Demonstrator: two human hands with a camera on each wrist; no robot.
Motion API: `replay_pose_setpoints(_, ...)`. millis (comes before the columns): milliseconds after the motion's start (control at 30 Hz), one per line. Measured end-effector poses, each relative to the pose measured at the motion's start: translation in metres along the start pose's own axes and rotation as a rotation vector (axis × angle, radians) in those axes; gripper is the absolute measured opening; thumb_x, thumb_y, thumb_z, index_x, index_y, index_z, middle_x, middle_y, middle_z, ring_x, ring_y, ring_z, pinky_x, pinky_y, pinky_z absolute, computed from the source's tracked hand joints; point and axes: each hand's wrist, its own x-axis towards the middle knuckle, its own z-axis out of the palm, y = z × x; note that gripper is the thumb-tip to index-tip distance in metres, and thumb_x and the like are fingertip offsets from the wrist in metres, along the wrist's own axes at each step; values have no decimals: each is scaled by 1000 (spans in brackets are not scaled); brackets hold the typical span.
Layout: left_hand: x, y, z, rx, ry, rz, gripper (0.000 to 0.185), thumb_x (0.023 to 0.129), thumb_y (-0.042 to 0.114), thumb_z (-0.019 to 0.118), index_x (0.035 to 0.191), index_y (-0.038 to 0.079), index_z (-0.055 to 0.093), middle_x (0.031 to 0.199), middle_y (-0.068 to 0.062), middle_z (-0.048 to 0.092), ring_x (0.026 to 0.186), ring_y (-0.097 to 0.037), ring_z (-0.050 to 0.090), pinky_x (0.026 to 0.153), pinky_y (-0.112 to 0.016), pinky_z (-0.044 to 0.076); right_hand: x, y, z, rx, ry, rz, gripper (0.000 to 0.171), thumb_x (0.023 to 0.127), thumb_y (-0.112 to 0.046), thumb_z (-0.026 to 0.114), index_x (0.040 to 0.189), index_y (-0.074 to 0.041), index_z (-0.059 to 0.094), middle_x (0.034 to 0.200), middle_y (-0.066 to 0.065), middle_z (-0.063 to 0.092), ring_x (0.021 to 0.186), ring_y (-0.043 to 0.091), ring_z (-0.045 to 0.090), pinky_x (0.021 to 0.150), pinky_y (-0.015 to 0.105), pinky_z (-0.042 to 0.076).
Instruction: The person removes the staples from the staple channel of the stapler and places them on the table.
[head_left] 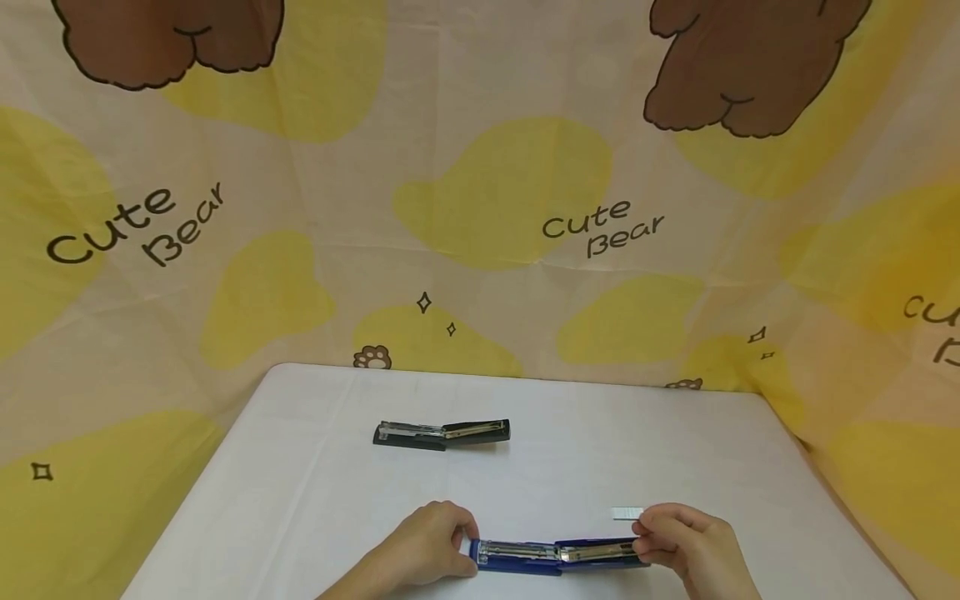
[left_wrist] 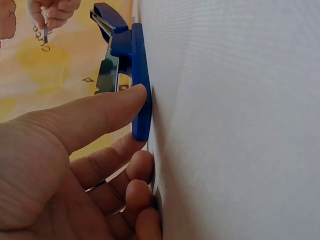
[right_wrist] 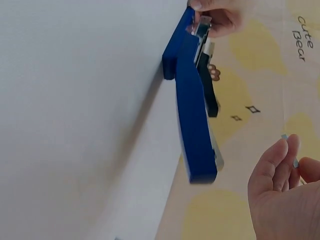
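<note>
A blue stapler [head_left: 519, 565] lies opened out on the white table, its metal magazine showing. My left hand [head_left: 423, 546] holds the stapler's left end, thumb and index finger on either side of the blue base [left_wrist: 142, 112]. Just above the stapler's right end, my right hand [head_left: 697, 542] pinches a short strip of staples [head_left: 626, 513] that points left. The right wrist view shows this hand [right_wrist: 282, 200] apart from the stapler's raised blue top arm [right_wrist: 192, 115], with most of the strip hidden by the fingers.
Farther back on the white table [head_left: 300, 467] lies a black stapler [head_left: 408, 442], also opened out. A cloth [head_left: 480, 200] printed with bears and yellow patches hangs behind the table and along its sides.
</note>
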Motion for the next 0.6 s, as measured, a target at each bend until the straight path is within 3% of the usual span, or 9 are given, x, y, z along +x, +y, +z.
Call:
replay_pose_setpoints(267,0,0,0,-5,3,-1,23,74,18,90,92,16,75,65,7,50,64,-10,44,63,-29,33,0,6,-20,-20,174,49,19,102,-7,58,101,6,72,94,14,73,78,25,70,78,34,61)
replay_pose_setpoints(600,-2,1,1,11,11,23,24,74,18,90,93,16,76,64,9,51,64,-8,44,65,-28,35,5,20,-55,-46,195,178,24,107,-12,54,109,7,70,96,11,74,85,29,69,78,33,61)
